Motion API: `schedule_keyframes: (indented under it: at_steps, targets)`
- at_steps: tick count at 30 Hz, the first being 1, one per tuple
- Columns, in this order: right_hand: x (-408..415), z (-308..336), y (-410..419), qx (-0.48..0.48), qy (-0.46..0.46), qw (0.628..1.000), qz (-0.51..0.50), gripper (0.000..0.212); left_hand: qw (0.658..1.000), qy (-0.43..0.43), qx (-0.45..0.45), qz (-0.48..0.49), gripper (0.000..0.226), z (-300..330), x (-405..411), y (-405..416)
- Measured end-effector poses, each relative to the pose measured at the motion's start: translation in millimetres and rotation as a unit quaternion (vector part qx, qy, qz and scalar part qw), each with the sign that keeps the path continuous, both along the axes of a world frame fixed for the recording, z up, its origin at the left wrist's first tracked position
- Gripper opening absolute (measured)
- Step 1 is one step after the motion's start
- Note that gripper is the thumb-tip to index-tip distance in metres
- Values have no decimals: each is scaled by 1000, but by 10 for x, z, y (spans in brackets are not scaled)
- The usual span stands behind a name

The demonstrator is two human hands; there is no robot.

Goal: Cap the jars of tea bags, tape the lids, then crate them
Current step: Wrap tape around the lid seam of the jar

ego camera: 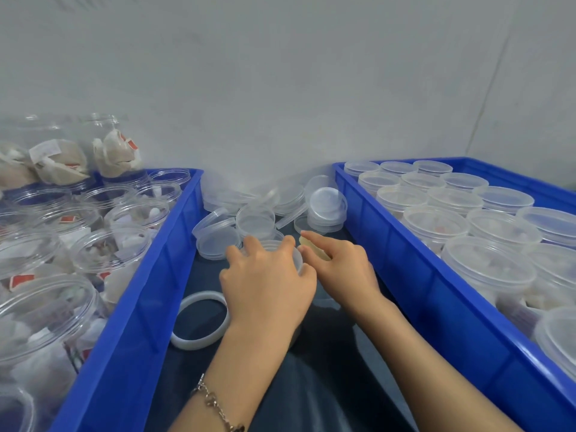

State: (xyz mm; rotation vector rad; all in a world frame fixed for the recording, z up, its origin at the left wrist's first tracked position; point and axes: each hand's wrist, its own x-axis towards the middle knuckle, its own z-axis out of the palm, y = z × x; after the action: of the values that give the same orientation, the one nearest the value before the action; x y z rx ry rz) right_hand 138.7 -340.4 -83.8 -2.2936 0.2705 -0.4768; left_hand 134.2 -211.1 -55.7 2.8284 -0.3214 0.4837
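Between two blue crates, my left hand grips the translucent lid of a jar from above, fingers curled round its rim; the jar's body is hidden under the hand. My right hand sits just right of it, pinching a strip of yellowish tape against the lid's edge with the forefinger stretched out. Loose clear lids lie heaped beyond the hands. The left crate holds several uncapped jars of tea bags. The right crate holds several capped jars.
A white tape roll lies flat on the dark surface left of my left wrist. A plain grey wall stands behind everything. Two jars of tea bags lie on top of the others at the far left.
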Motion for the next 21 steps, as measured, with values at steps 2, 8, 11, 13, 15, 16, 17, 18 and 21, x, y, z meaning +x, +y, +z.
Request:
schedule_keyframes:
  at_steps: [2, 8, 11, 13, 15, 16, 17, 18, 21]
  targets:
    - [20, -10, 0, 7, 1, 1000, -1, 42, 1000, 3, 2, 4, 47, -4, 16, -13]
    - [57, -47, 2, 34, 10, 999, 9, 44, 1000, 6, 17, 16, 50, -10, 21, -27]
    - [67, -59, 7, 41, 10, 999, 9, 45, 1000, 9, 17, 17, 50, -9, 12, -27]
    - [85, -55, 11, 42, 9, 999, 7, 45, 1000, 13, 11, 16, 48, 0, 18, -36]
    - [106, -42, 16, 31, 14, 999, 7, 45, 1000, 16, 9, 20, 48, 0, 28, -31]
    - [110, -31, 20, 25, 16, 1000, 5, 44, 1000, 15, 11, 21, 48, 0, 29, -29]
    - [111, -15, 28, 18, 18, 1000, 2, 44, 1000, 14, 12, 21, 48, 1, 29, -26]
    - [106, 7, 38, 10, 19, 1000, -1, 44, 1000, 13, 12, 21, 48, 6, 29, -26]
    - [132, 107, 74, -31, 24, 999, 0, 42, 999, 15, 0, 28, 43, 40, 38, -28]
